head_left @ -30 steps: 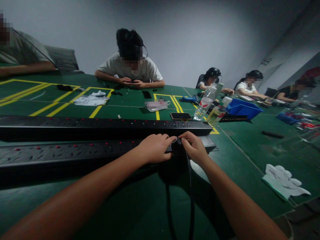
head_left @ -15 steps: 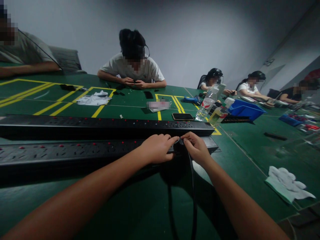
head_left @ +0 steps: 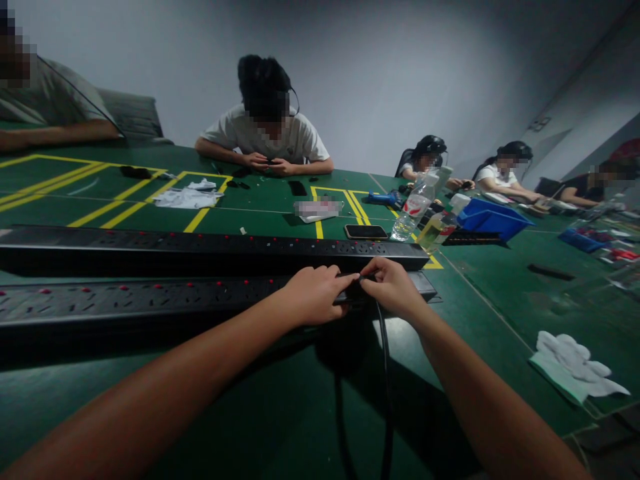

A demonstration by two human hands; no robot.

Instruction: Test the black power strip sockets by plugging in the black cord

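Two long black power strips lie across the green table, a near one (head_left: 150,300) with red switches and a far one (head_left: 225,245). Both my hands meet at the right end of the near strip. My left hand (head_left: 313,295) is curled on the strip, its fingertips pinched on a small black plug (head_left: 356,287). My right hand (head_left: 393,288) pinches the same plug from the right. A black cable (head_left: 386,380) runs from the plug down toward me.
A phone (head_left: 365,232), plastic bottles (head_left: 414,207) and a blue bin (head_left: 493,218) sit beyond the strips. White gloves (head_left: 575,363) lie at right, white cloths (head_left: 187,197) at far left. Several people sit around the table, one (head_left: 265,130) directly opposite.
My hands have lifted slightly and closed tighter together on the plug. The view shifted a little; the strips stay put.
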